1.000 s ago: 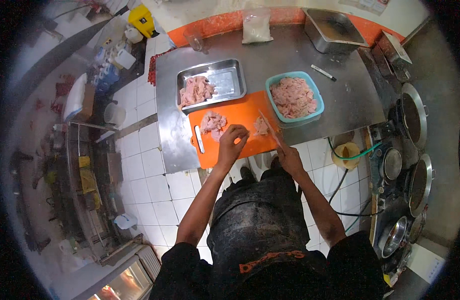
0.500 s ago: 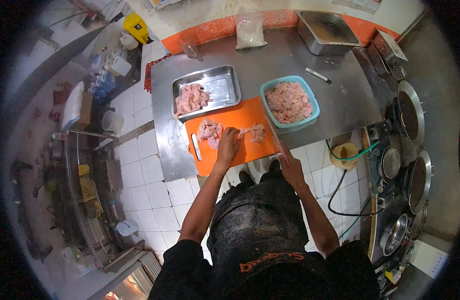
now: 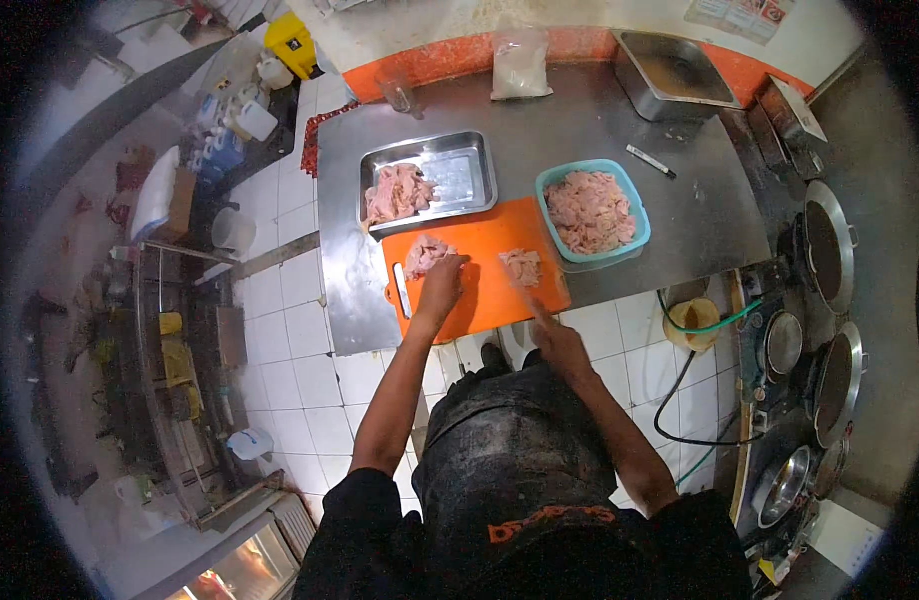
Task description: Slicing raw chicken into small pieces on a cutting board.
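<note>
My right hand [image 3: 562, 348] is closed around the handle of a knife [image 3: 521, 288], whose blade is blurred and points up over the orange cutting board [image 3: 488, 232]. Just beyond the blade lies a small heap of cut raw chicken [image 3: 523, 266]. My left hand [image 3: 443, 288] is closed at the right side of a pile of raw chicken [image 3: 426, 254], with a pale bit of meat showing at its fingertips. Behind the board, a steel tray [image 3: 467, 172] holds more raw chicken on its left side. A light-blue basin [image 3: 641, 222] full of chicken pieces stands to the right.
A white-handled utensil [image 3: 402, 290] lies at the board's left edge. On the steel table [image 3: 680, 160] are a marker pen [image 3: 650, 161], a bag of white contents [image 3: 521, 68], a clear glass [image 3: 400, 95] and a deep steel pan [image 3: 670, 85]. Woks [image 3: 830, 245] line the stove at right.
My left hand has shifted left, from the middle of the board to the chicken pile. My right hand has come nearer and leftward with the knife. The whole view has shifted slightly.
</note>
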